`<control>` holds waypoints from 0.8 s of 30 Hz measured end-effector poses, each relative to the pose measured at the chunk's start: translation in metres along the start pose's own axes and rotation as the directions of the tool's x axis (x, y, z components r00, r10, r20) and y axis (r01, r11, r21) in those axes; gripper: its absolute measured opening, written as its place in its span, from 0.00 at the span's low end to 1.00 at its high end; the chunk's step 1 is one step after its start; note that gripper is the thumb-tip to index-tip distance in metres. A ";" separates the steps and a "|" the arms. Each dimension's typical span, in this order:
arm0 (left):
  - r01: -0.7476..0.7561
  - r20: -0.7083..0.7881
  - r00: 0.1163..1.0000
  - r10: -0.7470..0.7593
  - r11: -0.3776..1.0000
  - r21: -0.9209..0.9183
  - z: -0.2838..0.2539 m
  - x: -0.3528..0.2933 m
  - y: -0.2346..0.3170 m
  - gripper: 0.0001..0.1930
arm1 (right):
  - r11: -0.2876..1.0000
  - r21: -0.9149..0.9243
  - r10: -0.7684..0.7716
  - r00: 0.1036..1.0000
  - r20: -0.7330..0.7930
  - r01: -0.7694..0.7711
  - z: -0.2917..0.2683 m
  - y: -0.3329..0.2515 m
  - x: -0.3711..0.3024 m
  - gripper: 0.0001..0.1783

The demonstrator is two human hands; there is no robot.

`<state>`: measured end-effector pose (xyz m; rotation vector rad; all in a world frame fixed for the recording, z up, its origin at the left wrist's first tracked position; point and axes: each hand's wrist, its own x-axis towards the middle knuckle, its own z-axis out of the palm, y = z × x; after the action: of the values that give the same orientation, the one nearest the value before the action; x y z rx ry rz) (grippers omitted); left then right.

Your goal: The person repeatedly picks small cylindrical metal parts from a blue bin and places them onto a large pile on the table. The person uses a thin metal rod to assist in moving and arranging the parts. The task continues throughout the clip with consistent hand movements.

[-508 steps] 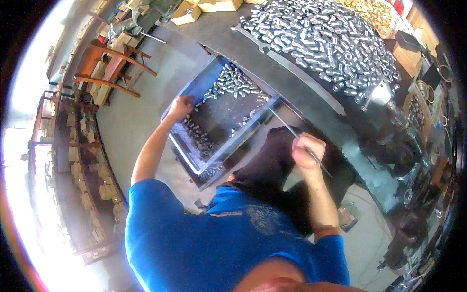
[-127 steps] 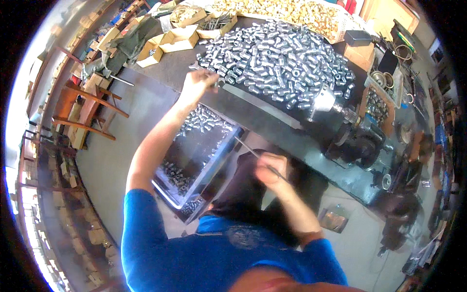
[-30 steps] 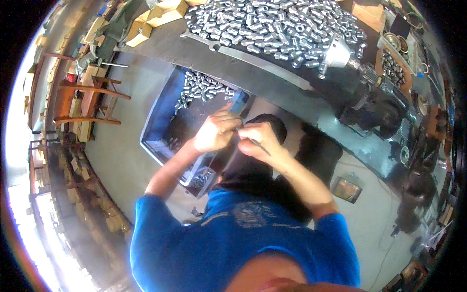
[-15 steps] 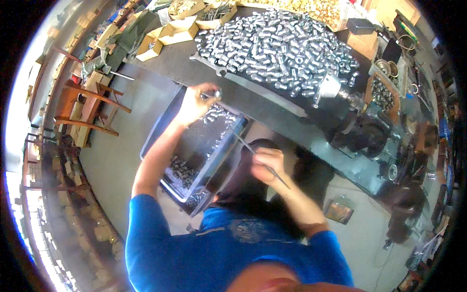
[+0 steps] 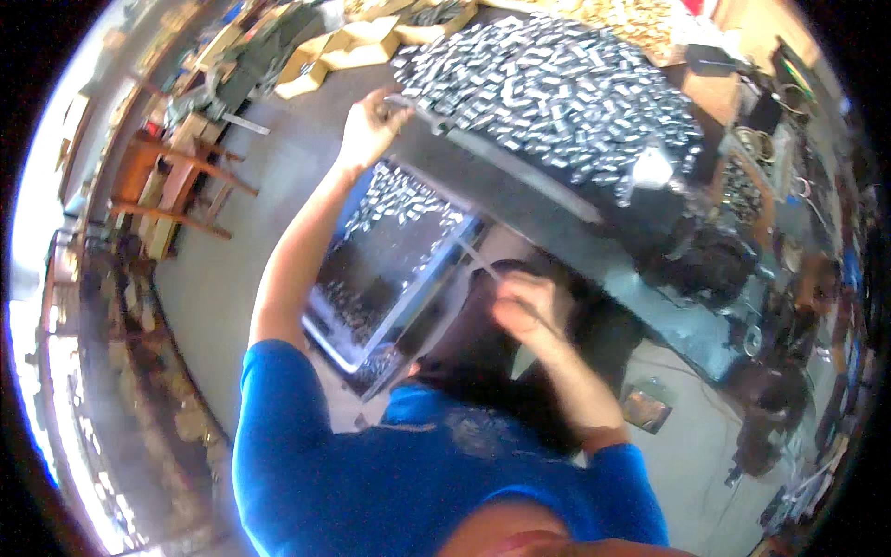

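Note:
In my right hand (image 5: pixel 527 304) is a thin grey metal rod (image 5: pixel 478 254); its far end points at the rim of the plastic bin (image 5: pixel 408 299) below the bench. My left hand (image 5: pixel 373 130) is at the bench's near edge, beside the end of an open-ended wrench (image 5: pixel 416 111). Its fingers look curled but are blurred, so whether they hold anything is unclear. Small shiny metal fittings (image 5: pixel 399 197) lie in the bin, with darker ones at its near end. A broad heap of similar fittings (image 5: pixel 548 97) covers the bench beyond the wrench.
A machine (image 5: pixel 691 255) with a bright metal head stands at the bench's right. Open cardboard boxes (image 5: pixel 362 42) sit at the back left, and brass-coloured parts (image 5: pixel 631 28) at the far back. A wooden stool (image 5: pixel 176 181) stands on the floor to the left.
My left hand has moved up from over the bin to the bench edge by the wrench; the fitting it held no longer shows. My right hand keeps the rod, and the view has shifted slightly.

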<state>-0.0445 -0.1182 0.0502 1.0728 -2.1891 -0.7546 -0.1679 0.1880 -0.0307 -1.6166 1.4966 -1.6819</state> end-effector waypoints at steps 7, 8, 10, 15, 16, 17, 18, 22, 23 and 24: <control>0.200 0.307 0.879 -0.364 0.868 0.455 -0.075 -0.180 -0.214 0.21 | 0.990 0.131 0.044 0.999 0.024 -0.046 0.015 0.006 -0.005 0.09; 0.059 0.411 0.802 -0.433 0.742 0.668 -0.078 -0.201 -0.218 0.20 | 0.988 0.143 0.053 0.998 0.034 -0.058 0.015 0.008 -0.006 0.10; -0.055 0.449 0.681 -0.578 0.572 0.818 -0.079 -0.217 -0.203 0.17 | 0.984 0.163 0.066 0.996 0.056 -0.074 0.015 0.009 -0.005 0.10; -0.024 0.314 0.715 -0.624 0.427 0.904 -0.068 -0.229 -0.246 0.12 | 0.984 0.123 0.117 0.989 0.091 -0.128 0.017 0.010 -0.005 0.09; -0.065 0.318 0.710 -0.628 0.392 0.918 -0.065 -0.225 -0.255 0.12 | 0.982 0.119 0.134 0.987 0.086 -0.143 0.019 0.013 -0.007 0.09; -0.107 0.331 0.716 -0.615 0.373 0.922 -0.063 -0.226 -0.263 0.10 | 0.981 0.115 0.150 0.985 0.080 -0.159 0.019 0.015 -0.007 0.09; -0.153 0.363 0.682 -0.634 0.363 0.919 -0.058 -0.225 -0.266 0.10 | 0.980 0.119 0.152 0.985 0.081 -0.161 0.019 0.014 -0.006 0.08; -0.235 0.419 0.677 -0.605 0.361 0.902 -0.047 -0.226 -0.271 0.13 | 0.980 0.079 0.174 0.982 0.079 -0.180 0.018 0.011 -0.004 0.08; -0.213 0.414 0.673 -0.613 0.376 0.902 -0.049 -0.224 -0.272 0.13 | 0.981 0.055 0.183 0.980 0.079 -0.187 0.017 0.010 -0.004 0.08; -0.192 0.410 0.669 -0.621 0.388 0.901 -0.052 -0.218 -0.262 0.14 | 0.980 0.032 0.192 0.979 0.076 -0.194 0.017 0.010 -0.005 0.08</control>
<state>0.2326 -0.0859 -0.1516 1.9164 -3.3502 0.1377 -0.1559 0.1809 -0.0456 -1.4452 1.5219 -1.5215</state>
